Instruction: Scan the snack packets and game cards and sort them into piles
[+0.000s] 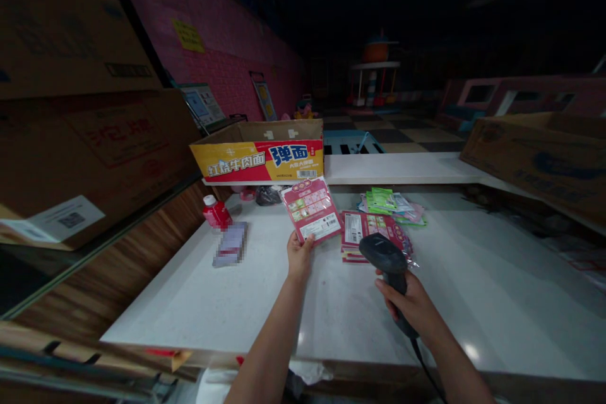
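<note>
My left hand (300, 255) pinches the lower edge of a flat pink packet (312, 208) in clear wrapping. The packet is tilted up, its white barcode label facing me. In my right hand (416, 303) is a black handheld barcode scanner (384, 257), gripped by its handle, with a cable running down from it. Behind the scanner's head lies a stack of similar pink packets (367, 227), partly hidden by it. Green and pale small packets (383, 201) lie in a loose pile just beyond that stack.
A red bottle with a white cap (216, 211) stands at the left of the white table (189, 309), near a blurred stack (230, 245). An open yellow and red carton (258, 158) sits on the raised ledge behind. Cardboard boxes flank the table, left (95, 139) and right (540, 151).
</note>
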The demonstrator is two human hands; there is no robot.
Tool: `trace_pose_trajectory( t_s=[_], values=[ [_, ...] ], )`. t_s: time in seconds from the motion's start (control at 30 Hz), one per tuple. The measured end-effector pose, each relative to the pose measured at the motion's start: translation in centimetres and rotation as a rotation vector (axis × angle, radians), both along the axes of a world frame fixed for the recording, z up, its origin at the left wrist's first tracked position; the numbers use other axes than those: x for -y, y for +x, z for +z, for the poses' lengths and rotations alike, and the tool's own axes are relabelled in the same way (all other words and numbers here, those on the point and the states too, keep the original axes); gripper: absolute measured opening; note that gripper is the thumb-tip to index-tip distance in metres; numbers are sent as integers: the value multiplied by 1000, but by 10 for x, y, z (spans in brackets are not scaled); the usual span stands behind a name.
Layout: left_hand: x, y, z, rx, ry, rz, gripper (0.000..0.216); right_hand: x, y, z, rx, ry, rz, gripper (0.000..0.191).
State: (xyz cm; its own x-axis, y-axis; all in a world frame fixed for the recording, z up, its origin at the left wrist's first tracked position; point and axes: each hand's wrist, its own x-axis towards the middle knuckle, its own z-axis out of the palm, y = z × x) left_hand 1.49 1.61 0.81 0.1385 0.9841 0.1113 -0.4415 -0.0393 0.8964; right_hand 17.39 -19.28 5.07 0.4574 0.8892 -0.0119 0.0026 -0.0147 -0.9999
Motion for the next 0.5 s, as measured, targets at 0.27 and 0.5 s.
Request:
trace_pose_trajectory(
  t_s=[0.27,0.5],
  values=[
    [-6,-53,7,-204,-172,8,54,2,5,-3,-9,-9,-56,49],
    [-19,-68,22,-1026,-48,249,28,3,4,-6,11,-6,-38,48]
  ],
)
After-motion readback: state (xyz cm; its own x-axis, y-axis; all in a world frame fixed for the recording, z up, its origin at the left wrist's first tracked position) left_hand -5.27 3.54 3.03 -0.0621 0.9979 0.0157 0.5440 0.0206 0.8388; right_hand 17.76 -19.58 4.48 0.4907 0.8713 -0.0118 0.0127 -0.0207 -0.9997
